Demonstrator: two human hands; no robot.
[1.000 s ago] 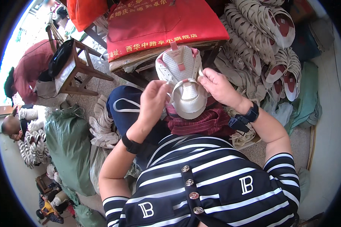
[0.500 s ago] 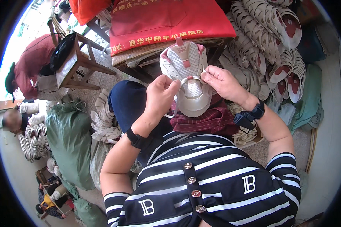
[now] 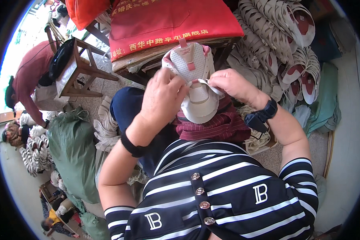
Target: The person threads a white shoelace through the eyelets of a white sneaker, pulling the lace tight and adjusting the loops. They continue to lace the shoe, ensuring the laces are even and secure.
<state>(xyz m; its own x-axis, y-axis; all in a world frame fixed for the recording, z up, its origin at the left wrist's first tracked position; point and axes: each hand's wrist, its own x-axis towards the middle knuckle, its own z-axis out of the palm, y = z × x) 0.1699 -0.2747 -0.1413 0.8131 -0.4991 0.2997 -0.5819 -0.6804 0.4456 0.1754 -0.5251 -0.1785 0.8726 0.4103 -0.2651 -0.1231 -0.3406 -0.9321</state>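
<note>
A white mesh shoe upper (image 3: 199, 111) with pink trim rests over maroon striped cloth (image 3: 216, 127) on my lap, its rounded toe toward me. A white shoelace (image 3: 215, 89) crosses its throat and loops out on the right side. My right hand (image 3: 234, 85) is closed, pinching the lace at the upper's right edge. At the left edge, my left hand (image 3: 162, 96) is closed with its fingers bent against the eyelet side. The back of that hand hides what its fingertips hold.
A low wooden table with a red cloth (image 3: 172, 28) stands just beyond the upper. Stacked shoe uppers (image 3: 268, 40) lie at the right. A green sack (image 3: 72, 148) and wooden stool (image 3: 82, 72) are at the left. A person in a red top (image 3: 30, 76) bends farther left.
My left hand has moved up and turned its back over the upper's left edge. The lace loop shows larger by my right hand. The person at left has reached an arm downward.
</note>
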